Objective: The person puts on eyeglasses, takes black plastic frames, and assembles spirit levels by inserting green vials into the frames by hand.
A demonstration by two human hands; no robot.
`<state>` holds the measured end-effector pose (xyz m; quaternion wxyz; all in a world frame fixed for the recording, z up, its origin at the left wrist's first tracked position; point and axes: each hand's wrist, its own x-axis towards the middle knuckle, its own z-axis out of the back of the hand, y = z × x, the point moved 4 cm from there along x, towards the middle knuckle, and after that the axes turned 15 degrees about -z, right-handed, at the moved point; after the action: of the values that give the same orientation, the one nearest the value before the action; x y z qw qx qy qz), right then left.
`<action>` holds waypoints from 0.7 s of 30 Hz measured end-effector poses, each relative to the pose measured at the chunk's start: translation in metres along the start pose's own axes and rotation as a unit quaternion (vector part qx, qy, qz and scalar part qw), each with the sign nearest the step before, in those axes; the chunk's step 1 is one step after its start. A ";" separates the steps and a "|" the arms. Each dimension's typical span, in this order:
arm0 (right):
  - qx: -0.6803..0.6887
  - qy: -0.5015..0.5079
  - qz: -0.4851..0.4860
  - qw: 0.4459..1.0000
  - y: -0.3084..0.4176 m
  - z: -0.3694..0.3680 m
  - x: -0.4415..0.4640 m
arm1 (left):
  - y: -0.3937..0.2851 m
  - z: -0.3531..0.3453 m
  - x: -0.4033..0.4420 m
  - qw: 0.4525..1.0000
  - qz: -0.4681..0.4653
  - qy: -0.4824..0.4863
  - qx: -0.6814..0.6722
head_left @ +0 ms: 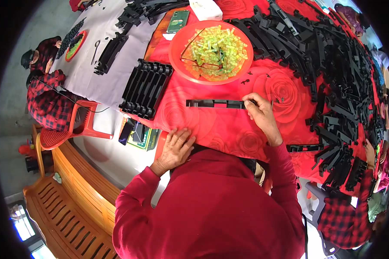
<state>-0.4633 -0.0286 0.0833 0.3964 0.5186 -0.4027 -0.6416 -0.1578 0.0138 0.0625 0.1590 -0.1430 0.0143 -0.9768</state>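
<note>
A long black plastic strip [208, 103] lies crosswise on the red rose-patterned tablecloth [229, 123]. My right hand [262, 115] pinches its right end between thumb and fingers. At the table's near edge my left hand [177, 149] rests flat, fingers stretched out and holding nothing. Beyond the strip stands an orange-red bowl [176, 64] full of small translucent yellow-green pieces [216, 43], with a pair of eyeglasses [208, 66] lying on top. To the left, several similar black strips [146, 88] sit side by side in a row. Tiny black bits [245, 81] are scattered right of the bowl.
A large heap of black plastic parts [320, 52] covers the table's right side. Behind the bowl are a phone [178, 21] and a white box [206, 9]. A red plastic chair [88, 121] and wooden bench [69, 207] stand left. Other people sit around the tables.
</note>
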 end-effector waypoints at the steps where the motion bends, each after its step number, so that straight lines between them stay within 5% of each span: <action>1: -0.004 0.033 -0.047 0.998 -0.004 -0.001 0.003 | 0.004 0.008 0.002 0.997 -0.001 -0.069 -0.037; 5: -0.116 -0.031 0.062 0.991 -0.001 -0.006 0.007 | 0.040 0.025 0.033 0.978 0.121 -0.168 -0.035; 7: -0.265 -0.114 0.211 0.934 0.010 -0.006 0.004 | 0.050 0.027 0.053 0.977 0.124 -0.169 -0.026; 10: -0.404 -0.212 0.241 0.857 0.024 -0.007 -0.003 | 0.057 0.011 0.067 0.980 0.119 -0.157 -0.018; 21: -0.328 -0.283 0.125 0.893 -0.006 0.071 -0.023 | 0.062 -0.008 0.082 0.972 0.173 -0.151 -0.049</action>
<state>-0.5302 0.0022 0.0957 0.4900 0.1008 -0.3265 -0.8020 -0.2152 -0.0713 0.0725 0.3186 -0.2921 0.0624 -0.8996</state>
